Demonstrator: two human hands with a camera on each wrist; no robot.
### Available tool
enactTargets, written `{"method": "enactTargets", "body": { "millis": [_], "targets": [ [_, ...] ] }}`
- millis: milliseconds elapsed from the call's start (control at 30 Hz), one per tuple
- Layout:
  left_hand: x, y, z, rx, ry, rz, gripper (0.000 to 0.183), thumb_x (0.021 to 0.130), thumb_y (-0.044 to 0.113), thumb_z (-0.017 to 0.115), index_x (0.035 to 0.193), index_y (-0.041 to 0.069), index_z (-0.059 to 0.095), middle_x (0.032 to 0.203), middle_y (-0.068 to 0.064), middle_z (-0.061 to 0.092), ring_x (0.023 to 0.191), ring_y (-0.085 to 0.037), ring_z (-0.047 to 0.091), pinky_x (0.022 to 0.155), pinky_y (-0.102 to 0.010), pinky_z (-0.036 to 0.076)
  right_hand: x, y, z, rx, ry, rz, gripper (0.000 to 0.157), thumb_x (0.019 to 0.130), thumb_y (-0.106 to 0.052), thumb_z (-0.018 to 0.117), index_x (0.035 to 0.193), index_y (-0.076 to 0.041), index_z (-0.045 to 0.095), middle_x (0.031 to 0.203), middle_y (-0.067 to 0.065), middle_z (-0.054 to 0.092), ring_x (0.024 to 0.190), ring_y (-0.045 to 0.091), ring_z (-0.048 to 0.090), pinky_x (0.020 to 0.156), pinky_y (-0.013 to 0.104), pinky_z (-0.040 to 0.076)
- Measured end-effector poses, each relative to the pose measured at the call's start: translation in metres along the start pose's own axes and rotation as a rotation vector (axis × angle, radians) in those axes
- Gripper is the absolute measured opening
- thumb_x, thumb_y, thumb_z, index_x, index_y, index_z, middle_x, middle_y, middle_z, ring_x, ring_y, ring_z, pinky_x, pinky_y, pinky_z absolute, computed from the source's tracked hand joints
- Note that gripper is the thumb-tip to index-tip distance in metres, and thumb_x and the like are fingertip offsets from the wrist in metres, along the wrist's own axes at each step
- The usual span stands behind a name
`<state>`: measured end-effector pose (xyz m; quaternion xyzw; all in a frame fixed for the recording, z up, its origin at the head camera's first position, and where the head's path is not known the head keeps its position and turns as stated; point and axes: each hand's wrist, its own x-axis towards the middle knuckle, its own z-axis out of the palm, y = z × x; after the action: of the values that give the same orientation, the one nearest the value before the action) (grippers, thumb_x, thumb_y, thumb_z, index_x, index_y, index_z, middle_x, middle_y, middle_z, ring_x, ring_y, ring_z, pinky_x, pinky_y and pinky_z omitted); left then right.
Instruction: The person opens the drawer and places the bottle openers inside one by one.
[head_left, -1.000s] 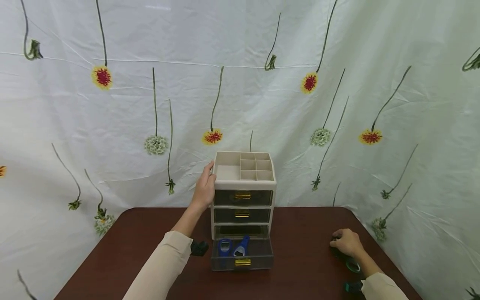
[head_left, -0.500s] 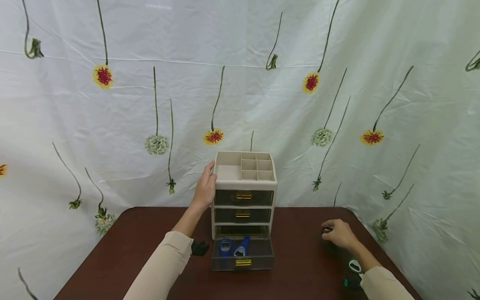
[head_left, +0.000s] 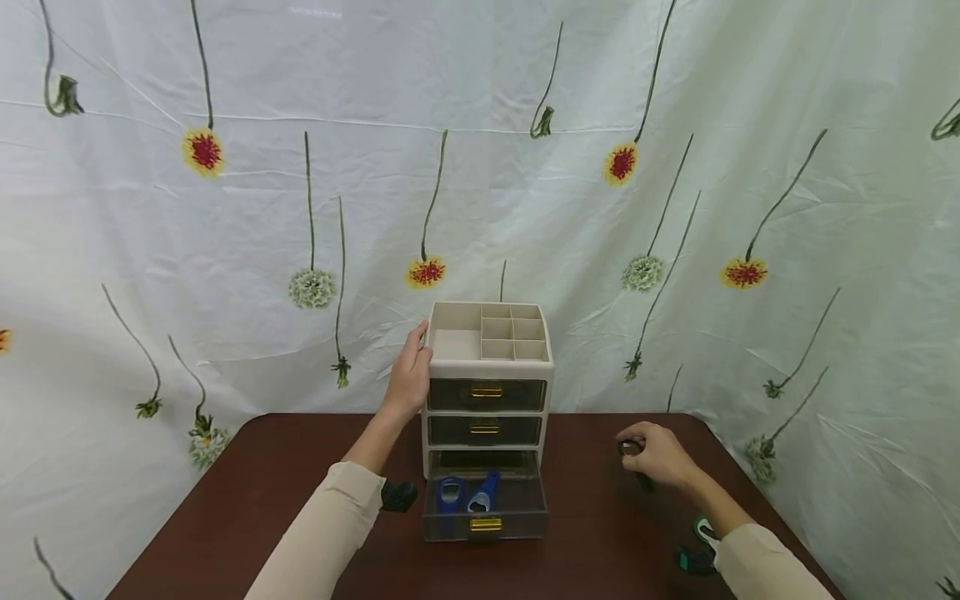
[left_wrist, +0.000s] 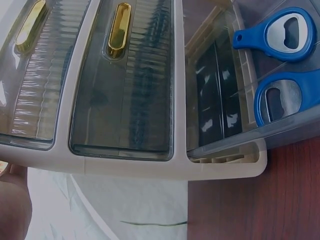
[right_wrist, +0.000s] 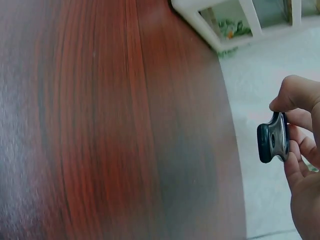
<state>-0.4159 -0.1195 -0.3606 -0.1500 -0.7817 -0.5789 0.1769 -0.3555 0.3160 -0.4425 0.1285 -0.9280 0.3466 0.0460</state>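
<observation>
A cream drawer unit stands on the table, its bottom drawer pulled out. Two blue bottle openers, one on the left and one on the right, lie in that drawer. My left hand rests against the unit's upper left side, fingers extended along it; in the left wrist view only a bit of hand shows. To the right of the unit, over the table, my right hand pinches a dark-rimmed bottle opener between thumb and fingers, seen nearly edge-on.
On the dark red-brown table a green-rimmed bottle opener lies by my right cuff. The unit's top tray has several compartments, and its two upper drawers are closed. A flower-printed cloth hangs behind the table.
My right hand has moved left and away from me across the table with the dark-rimmed bottle opener, exposing more of the green-rimmed one. The left hand and drawer have stayed put.
</observation>
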Motion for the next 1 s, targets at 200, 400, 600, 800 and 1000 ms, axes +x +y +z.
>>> {"method": "enactTargets", "body": {
  "millis": [200,400,600,800,1000],
  "targets": [
    [0.001,-0.001,-0.001,-0.011,-0.004,0.015,0.055,0.111,0.016,0.030,0.164,0.005,0.024,0.165,-0.018,0.029,0.145,-0.041,0.036,0.115,-0.057,0.030,0.009,-0.018,0.008,-0.001,-0.001,-0.102,0.031,0.084,0.000,0.076,0.115,0.000,0.074,0.118,0.015,0.064,0.098,0.027,0.066,0.074,0.037,0.056],
    [0.001,-0.001,0.000,-0.010,-0.002,0.012,0.055,0.110,0.016,0.031,0.164,0.005,0.025,0.164,-0.018,0.031,0.144,-0.039,0.038,0.115,-0.057,0.031,0.015,-0.041,0.022,-0.037,0.029,-0.219,0.033,0.082,-0.001,0.077,0.115,-0.006,0.075,0.118,0.011,0.065,0.093,0.022,0.064,0.071,0.035,0.055],
    [0.001,0.000,0.000,0.000,0.000,0.003,0.055,0.110,0.017,0.030,0.164,0.007,0.025,0.164,-0.018,0.031,0.143,-0.040,0.038,0.114,-0.057,0.032,0.018,-0.069,0.039,-0.047,0.124,-0.300,0.033,0.080,-0.003,0.083,0.112,-0.010,0.077,0.119,0.008,0.066,0.104,0.027,0.064,0.080,0.041,0.055],
    [0.001,-0.001,0.001,-0.001,0.010,0.002,0.055,0.110,0.015,0.031,0.164,0.006,0.026,0.164,-0.017,0.031,0.143,-0.038,0.040,0.114,-0.056,0.032,0.016,-0.087,0.057,0.000,0.115,-0.363,0.032,0.081,-0.004,0.082,0.113,-0.008,0.077,0.117,0.003,0.065,0.102,0.025,0.063,0.079,0.039,0.054],
    [0.002,-0.003,0.001,0.008,0.009,0.001,0.055,0.110,0.017,0.031,0.164,0.007,0.026,0.164,-0.016,0.032,0.143,-0.036,0.039,0.115,-0.055,0.031,0.016,-0.099,0.078,0.053,0.119,-0.456,0.034,0.079,-0.002,0.083,0.112,-0.005,0.078,0.116,0.000,0.064,0.099,0.024,0.064,0.078,0.034,0.055]
  ]
}}
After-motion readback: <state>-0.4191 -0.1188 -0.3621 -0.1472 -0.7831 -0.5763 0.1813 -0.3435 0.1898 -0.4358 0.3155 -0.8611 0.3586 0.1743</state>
